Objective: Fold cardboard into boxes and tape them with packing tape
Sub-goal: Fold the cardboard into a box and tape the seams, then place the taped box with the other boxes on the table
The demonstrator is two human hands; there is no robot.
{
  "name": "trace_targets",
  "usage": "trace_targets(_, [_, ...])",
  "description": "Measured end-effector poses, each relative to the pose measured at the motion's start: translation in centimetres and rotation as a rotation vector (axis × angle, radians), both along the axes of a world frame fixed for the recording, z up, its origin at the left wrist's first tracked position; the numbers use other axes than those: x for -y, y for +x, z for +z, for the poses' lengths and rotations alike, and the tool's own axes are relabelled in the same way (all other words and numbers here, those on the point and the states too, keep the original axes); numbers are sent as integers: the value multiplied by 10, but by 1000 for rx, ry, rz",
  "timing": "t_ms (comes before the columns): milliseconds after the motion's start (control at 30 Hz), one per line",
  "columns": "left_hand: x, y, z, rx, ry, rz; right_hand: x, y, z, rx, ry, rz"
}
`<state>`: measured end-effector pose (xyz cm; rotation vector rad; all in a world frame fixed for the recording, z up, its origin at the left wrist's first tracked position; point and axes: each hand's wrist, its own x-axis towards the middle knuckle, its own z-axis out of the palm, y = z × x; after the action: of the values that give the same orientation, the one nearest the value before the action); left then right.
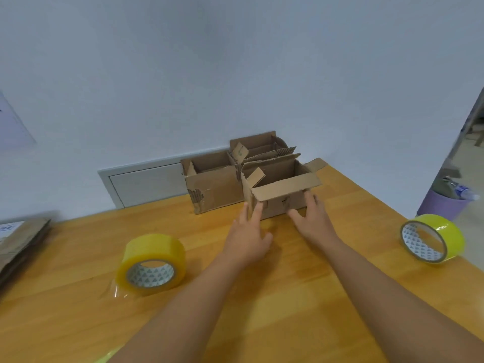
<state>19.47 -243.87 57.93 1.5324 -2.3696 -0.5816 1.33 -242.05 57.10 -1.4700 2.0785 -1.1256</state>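
We can read no words, brand names or numbers anywhere. The flat cardboard stack at the left edge of the table carries a white label with dark print, but it is too blurred for us to make out. The inner cores of the two tape rolls, the near one and the one at the right, show a repeated pattern of small dark triangles on white, with no lettering we can tell. A small flap of a cardboard box bears a faint mark we cannot read.
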Motion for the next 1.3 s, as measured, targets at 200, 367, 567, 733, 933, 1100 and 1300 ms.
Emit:
trace_targets(200, [-62,57,15,23,-166,21,-61,66,7,-226,-55,77])
trace_targets(367, [-111,140,28,54,-348,52,-91,137,23,-359,-165,222])
trace_targets(567, [-148,252,37,91,-548,163,-104,238,47,-428,-333,383])
trace_targets(733, [-156,338,36,150,-560,315,-102,324,61,-450,-406,507])
trace_targets(933, [-143,419,12,157,-439,476,-87,411,38,-503,-313,627])
trace_targets(1100, [-114,462,-3,134,-368,566,-63,459,8,-561,-104,737])
trace_targets(1300, [-61,489,-9,125,-298,642,-38,491,-20,-572,62,844])
